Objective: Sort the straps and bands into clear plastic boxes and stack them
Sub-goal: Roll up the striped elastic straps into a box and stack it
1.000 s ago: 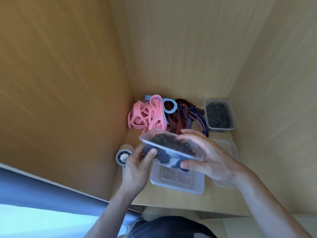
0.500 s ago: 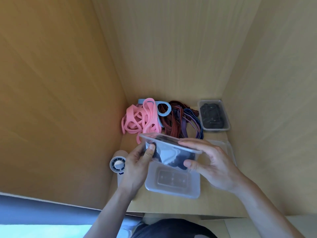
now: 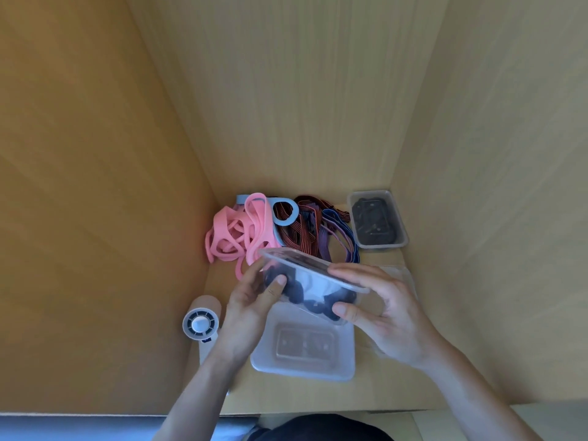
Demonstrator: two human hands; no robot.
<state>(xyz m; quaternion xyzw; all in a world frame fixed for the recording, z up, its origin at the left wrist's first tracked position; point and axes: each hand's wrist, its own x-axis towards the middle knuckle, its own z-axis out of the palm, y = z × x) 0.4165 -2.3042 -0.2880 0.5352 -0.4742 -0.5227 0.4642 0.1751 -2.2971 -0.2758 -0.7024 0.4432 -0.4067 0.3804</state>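
Both hands hold a clear plastic box (image 3: 310, 283) with dark bands inside, tilted with its open top facing away from me. My left hand (image 3: 251, 308) grips its left end, my right hand (image 3: 381, 310) its right end. Under it an empty clear box (image 3: 304, 351) rests on the wooden shelf floor. Behind lies a heap of pink bands (image 3: 237, 232), a light blue band (image 3: 286, 213) and striped red and blue straps (image 3: 313, 230). A third clear box (image 3: 377, 219) with black straps sits in the back right corner.
Wooden walls close in on the left, back and right. A small white handheld fan (image 3: 201, 324) lies on the floor at the left. A clear lid (image 3: 404, 276) lies flat behind my right hand.
The held box has tipped further away from me and shifted slightly, its base now turned towards me. The view has drifted; the other boxes and straps stay put.
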